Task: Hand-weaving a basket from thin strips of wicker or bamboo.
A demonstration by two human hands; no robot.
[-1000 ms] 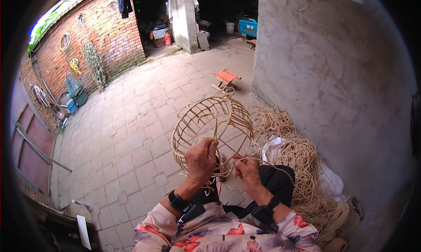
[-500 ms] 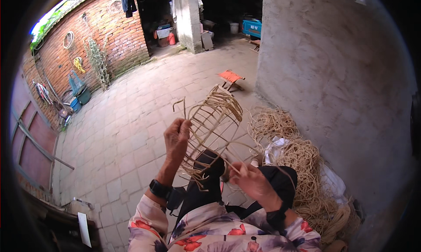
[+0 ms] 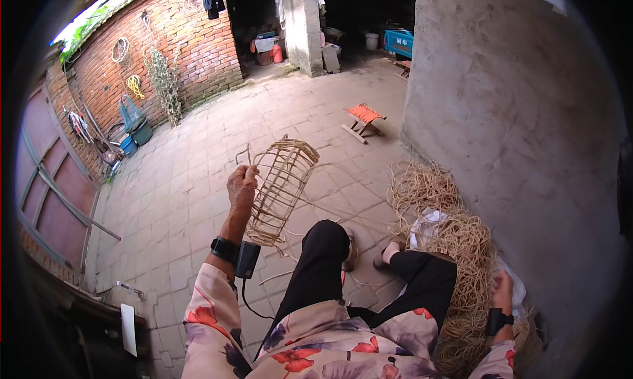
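Note:
A woven basket frame (image 3: 280, 191) of thin tan strands hangs tilted in front of my left knee, its far end more densely woven. My left hand (image 3: 242, 184) is closed on its left side, beside bent loose strand ends. From the basket a long pale strand (image 3: 343, 213) runs rightward toward the cord pile. Out at the far right, my right hand (image 3: 502, 290) is at the edge of the pile of tan cords (image 3: 461, 247), next to a white sack (image 3: 518, 292). Its fingers look curled; what they hold, if anything, cannot be made out.
A folding stool (image 3: 364, 118) with an orange seat stands ahead on the paved floor (image 3: 191, 214). A grey wall (image 3: 508, 115) rises at the right. Buckets (image 3: 140, 133) sit by the brick wall (image 3: 178, 56), near a reddish metal gate (image 3: 56, 181).
My right hand has moved from beside the basket far out to the right, to the cord pile. My left hand and the basket have shifted left, and the basket is now apart from my knee.

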